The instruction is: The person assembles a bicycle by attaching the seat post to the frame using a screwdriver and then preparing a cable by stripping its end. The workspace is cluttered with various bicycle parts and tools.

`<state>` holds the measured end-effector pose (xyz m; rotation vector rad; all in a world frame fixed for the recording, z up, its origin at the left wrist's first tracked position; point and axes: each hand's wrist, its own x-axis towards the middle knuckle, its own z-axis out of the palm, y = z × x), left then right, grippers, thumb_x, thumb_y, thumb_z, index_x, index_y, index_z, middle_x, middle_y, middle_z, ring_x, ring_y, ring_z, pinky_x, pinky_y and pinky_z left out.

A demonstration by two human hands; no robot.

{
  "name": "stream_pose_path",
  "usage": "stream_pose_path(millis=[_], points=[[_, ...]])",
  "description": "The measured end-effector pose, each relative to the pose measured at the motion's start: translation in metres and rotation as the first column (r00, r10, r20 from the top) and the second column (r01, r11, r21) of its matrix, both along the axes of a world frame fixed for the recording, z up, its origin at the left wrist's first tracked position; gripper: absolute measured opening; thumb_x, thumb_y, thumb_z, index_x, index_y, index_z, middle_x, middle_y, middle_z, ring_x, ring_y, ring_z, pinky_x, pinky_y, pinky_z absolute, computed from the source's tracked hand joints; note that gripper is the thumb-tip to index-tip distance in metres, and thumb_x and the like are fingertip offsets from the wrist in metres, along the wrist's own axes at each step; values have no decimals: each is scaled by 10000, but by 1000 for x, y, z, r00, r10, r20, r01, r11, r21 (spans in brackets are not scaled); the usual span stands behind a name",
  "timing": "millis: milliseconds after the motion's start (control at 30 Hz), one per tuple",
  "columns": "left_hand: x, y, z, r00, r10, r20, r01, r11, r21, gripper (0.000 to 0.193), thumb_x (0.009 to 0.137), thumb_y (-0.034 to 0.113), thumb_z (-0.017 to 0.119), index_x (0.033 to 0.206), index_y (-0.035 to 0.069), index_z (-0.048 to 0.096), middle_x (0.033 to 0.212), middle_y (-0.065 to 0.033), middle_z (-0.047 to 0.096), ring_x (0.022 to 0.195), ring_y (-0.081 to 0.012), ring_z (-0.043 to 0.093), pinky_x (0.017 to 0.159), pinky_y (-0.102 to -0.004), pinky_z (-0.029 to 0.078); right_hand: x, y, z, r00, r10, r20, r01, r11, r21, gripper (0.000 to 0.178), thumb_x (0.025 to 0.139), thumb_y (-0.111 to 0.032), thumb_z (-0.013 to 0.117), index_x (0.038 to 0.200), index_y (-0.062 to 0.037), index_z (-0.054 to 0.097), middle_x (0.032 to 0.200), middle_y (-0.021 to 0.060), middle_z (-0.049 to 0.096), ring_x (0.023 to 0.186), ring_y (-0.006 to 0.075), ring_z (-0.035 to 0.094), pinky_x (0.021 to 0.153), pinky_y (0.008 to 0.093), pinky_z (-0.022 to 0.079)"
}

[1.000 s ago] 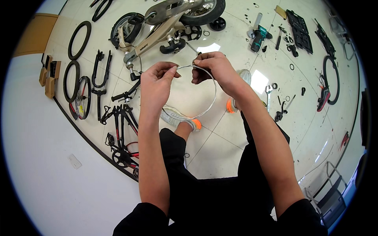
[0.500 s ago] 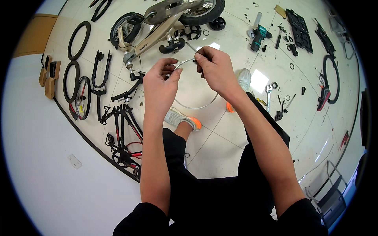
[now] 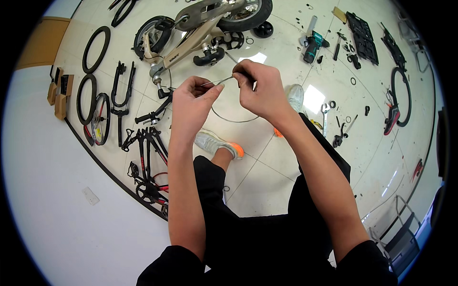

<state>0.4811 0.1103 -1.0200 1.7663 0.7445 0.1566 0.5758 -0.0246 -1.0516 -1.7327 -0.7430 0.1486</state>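
A thin grey metal cable (image 3: 234, 121) hangs in a loop over the floor, its upper part stretched between my two hands. My left hand (image 3: 193, 107) pinches it with thumb and fingertips. To the right and slightly higher, my right hand (image 3: 262, 93) is closed on another stretch of the cable, and its curled fingers hide that part. Another straight piece of the cable runs up and away beyond the right hand. Past my hands lies a beige bike-like frame (image 3: 183, 52) with wheels and a handlebar (image 3: 151, 114), tipped on its side.
On the left are loose tires (image 3: 96, 49), a black fork (image 3: 122, 95), a black-and-red bike frame (image 3: 148, 164) and cardboard boxes (image 3: 60, 106). To the right lie a teal drill (image 3: 312, 46), a hammer (image 3: 338, 46), a wrench (image 3: 325, 118) and a tool case (image 3: 361, 38). A chair (image 3: 401, 245) stands lower right.
My left hand has moved slightly down, and the right hand has turned a little. The cable's hanging loop has shifted up and left. Both hands keep their hold.
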Motion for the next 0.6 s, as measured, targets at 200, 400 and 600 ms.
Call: stream_pose_path(millis=[200, 400, 600], points=[[-1, -6, -6, 999, -31, 22, 15, 841, 540, 224, 783, 143, 754, 801, -42, 629, 797, -91, 636, 638, -137, 583, 587, -262, 449, -3, 3, -3, 979, -58, 196, 57, 998, 6, 83, 718, 44, 591, 789, 11, 567, 693, 166, 591, 613, 344, 580, 559, 384, 476], [3, -31, 4, 981, 54, -184, 82, 748, 658, 245, 845, 197, 660, 815, -46, 659, 728, -157, 625, 594, -227, 585, 576, -296, 449, -5, 6, -7, 960, -134, 247, 131, 991, 26, 90, 717, 46, 596, 788, 5, 558, 695, 153, 592, 616, 338, 582, 556, 388, 474], [10, -41, -13, 990, 61, -129, -61, 998, 4, 296, 916, 196, 553, 1017, -66, 647, 794, -101, 671, 685, -222, 640, 623, -342, 492, -4, 3, -9, 952, -192, 240, 191, 981, 27, 92, 720, 41, 597, 792, -1, 557, 704, 141, 585, 637, 326, 591, 559, 387, 474]])
